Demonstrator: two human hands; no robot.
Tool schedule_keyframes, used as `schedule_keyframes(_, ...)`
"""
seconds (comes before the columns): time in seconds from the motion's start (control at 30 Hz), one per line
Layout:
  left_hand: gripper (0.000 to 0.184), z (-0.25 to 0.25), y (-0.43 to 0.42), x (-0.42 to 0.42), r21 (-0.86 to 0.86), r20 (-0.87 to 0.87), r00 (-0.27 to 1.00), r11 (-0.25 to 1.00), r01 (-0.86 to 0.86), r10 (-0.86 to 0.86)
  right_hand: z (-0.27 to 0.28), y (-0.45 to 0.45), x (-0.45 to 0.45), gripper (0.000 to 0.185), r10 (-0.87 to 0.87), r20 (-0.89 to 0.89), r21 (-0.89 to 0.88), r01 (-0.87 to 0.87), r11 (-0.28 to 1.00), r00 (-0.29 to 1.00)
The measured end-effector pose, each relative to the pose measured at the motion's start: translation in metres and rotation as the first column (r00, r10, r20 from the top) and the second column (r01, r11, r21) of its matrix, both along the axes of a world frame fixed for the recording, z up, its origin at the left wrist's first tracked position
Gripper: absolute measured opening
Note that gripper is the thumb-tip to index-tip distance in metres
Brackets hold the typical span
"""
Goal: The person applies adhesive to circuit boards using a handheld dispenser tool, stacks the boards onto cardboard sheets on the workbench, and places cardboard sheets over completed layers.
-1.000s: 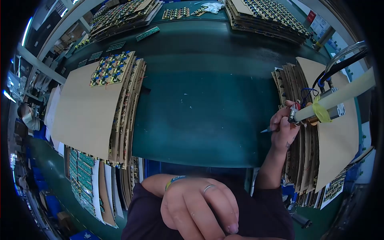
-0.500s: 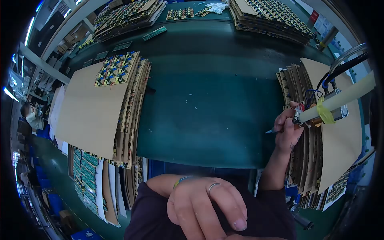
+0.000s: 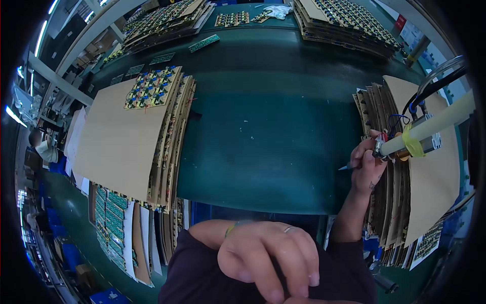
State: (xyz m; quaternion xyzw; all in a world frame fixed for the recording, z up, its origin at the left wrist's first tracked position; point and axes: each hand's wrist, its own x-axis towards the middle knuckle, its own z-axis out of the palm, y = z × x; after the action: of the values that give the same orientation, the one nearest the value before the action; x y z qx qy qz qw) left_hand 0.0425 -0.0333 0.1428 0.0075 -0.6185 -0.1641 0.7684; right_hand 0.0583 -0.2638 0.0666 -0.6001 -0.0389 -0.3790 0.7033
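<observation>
My left hand (image 3: 273, 256) hangs palm down in front of my dark shirt, below the table's front edge. Its fingers are bent but apart, and nothing shows between them. A ring and a wristband are on it. At the right, my right hand (image 3: 367, 164) is closed around a slim tool with a pale, pointed tip (image 3: 345, 167) that points left. The hand is beside a stack of cardboard sheets and circuit boards (image 3: 387, 202). Just right of my fingers is a metal fitting with a pale tube (image 3: 440, 124), yellow tape and wires.
On the left stands another stack of cardboard (image 3: 119, 137) with a circuit panel (image 3: 152, 88) on top. More board stacks (image 3: 172, 20) (image 3: 349, 25) stand at the far side of the green table (image 3: 263, 147). Green boards (image 3: 204, 43) lie at the back left. A person (image 3: 44, 147) is at far left.
The whole view has shifted slightly, with the table and stacks now further right. My left hand has turned a little and its fingers have spread. My right hand keeps its grip on the tool.
</observation>
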Motion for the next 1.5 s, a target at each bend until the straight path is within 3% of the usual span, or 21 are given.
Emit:
schedule_keyframes(0.4, 0.018, -0.002, -0.008, -0.001, 0.049, -0.031, 0.994, 0.993, 0.111, -0.109, 0.000, 0.001, 0.000, 0.049, 0.008, 0.008, 0.010, -0.008, 1.000, 1.000)
schedule_keyframes(0.57, 0.017, -0.004, -0.020, 0.035, 0.097, -0.116, 0.979, 0.979, 0.177, -0.165, -0.001, 0.000, -0.003, 0.050, -0.001, -0.001, 0.019, 0.001, 1.000, 1.000)
schedule_keyframes(0.6, 0.017, -0.005, -0.024, 0.053, 0.136, -0.158, 0.976, 0.976, 0.169, -0.147, -0.001, -0.001, -0.002, 0.052, -0.007, -0.020, -0.012, 0.007, 1.000, 1.000)
schedule_keyframes(0.67, 0.017, -0.011, -0.036, 0.103, 0.320, -0.230, 0.971, 0.947, 0.018, 0.059, 0.001, -0.001, -0.003, 0.055, -0.033, -0.061, -0.037, 0.031, 0.999, 0.998)
schedule_keyframes(0.7, 0.017, -0.016, -0.043, 0.137, 0.469, -0.226, 0.945, 0.877, -0.107, 0.236, 0.000, -0.002, -0.004, 0.055, -0.036, -0.061, -0.040, 0.034, 0.999, 0.998)
schedule_keyframes(0.73, 0.017, -0.023, -0.048, 0.174, 0.722, -0.050, 0.852, 0.609, -0.329, 0.521, -0.002, -0.004, -0.004, 0.056, -0.026, -0.051, -0.047, 0.023, 0.999, 0.998)
schedule_keyframes(0.77, 0.019, -0.040, -0.060, 0.218, 0.813, 0.055, 0.728, 0.393, -0.430, 0.683, -0.003, -0.006, -0.004, 0.056, -0.012, -0.043, -0.057, 0.010, 0.998, 0.999)
schedule_keyframes(0.83, 0.019, -0.075, -0.067, 0.305, 0.907, 0.136, 0.599, 0.145, -0.396, 0.789, -0.006, -0.006, -0.003, 0.057, -0.008, -0.006, -0.054, 0.007, 0.998, 1.000)
schedule_keyframes(0.9, 0.021, -0.099, -0.054, 0.382, 0.812, 0.494, 0.397, -0.247, -0.530, 0.773, -0.008, -0.009, -0.001, 0.056, 0.072, 0.058, 0.018, -0.073, 0.997, 0.996)
schedule_keyframes(0.97, 0.023, -0.111, -0.033, 0.445, 0.574, 0.775, 0.144, -0.590, -0.568, 0.616, -0.005, -0.006, 0.004, 0.056, 0.006, 0.053, -0.053, -0.003, 0.999, 0.999)
schedule_keyframes(1.03, 0.030, -0.137, -0.008, 0.512, 0.096, 0.961, -0.193, -0.889, -0.448, 0.201, -0.014, -0.013, 0.003, 0.053, -0.018, 0.049, -0.036, 0.019, 0.999, 0.999)
schedule_keyframes(1.07, 0.030, -0.142, 0.005, 0.528, 0.097, 0.958, -0.200, -0.891, -0.442, 0.204, -0.011, -0.010, 0.006, 0.053, -0.067, 0.063, -0.080, 0.072, 0.994, 0.996)
schedule_keyframes(1.13, 0.039, -0.140, 0.023, 0.556, -0.181, 0.964, -0.229, -0.961, -0.209, -0.132, -0.014, -0.013, 0.003, 0.053, -0.100, 0.055, -0.052, 0.103, 0.993, 0.994)
schedule_keyframes(1.17, 0.039, -0.137, 0.028, 0.566, -0.175, 0.964, -0.235, -0.963, -0.204, -0.126, -0.009, -0.011, 0.006, 0.051, -0.086, 0.073, -0.015, 0.088, 0.996, 0.994)
schedule_keyframes(1.23, 0.051, -0.136, 0.038, 0.576, -0.182, 0.983, -0.050, -0.953, -0.241, -0.175, -0.012, -0.013, 0.009, 0.052, -0.108, 0.063, -0.037, 0.111, 0.993, 0.992)
schedule_keyframes(1.27, 0.051, -0.132, 0.038, 0.575, -0.178, 0.984, -0.046, -0.955, -0.236, -0.172, -0.013, -0.013, 0.009, 0.053, -0.135, 0.047, -0.055, 0.138, 0.989, 0.990)
schedule_keyframes(1.33, 0.052, -0.119, 0.028, 0.561, -0.178, 0.970, 0.106, -0.939, -0.294, -0.217, -0.011, -0.013, 0.007, 0.054, -0.161, 0.028, -0.074, 0.162, 0.984, 0.987)
schedule_keyframes(1.47, 0.069, -0.099, -0.013, 0.507, 0.039, 0.998, 0.061, -0.874, -0.485, 0.011, -0.012, -0.011, 0.002, 0.056, -0.082, 0.061, -0.007, 0.082, 0.997, 0.995)
schedule_keyframes(1.5, 0.071, -0.091, -0.027, 0.481, 0.243, 0.965, 0.063, -0.781, -0.576, 0.254, -0.011, -0.009, -0.001, 0.057, -0.002, 0.017, 0.021, 0.001, 1.000, 1.000)
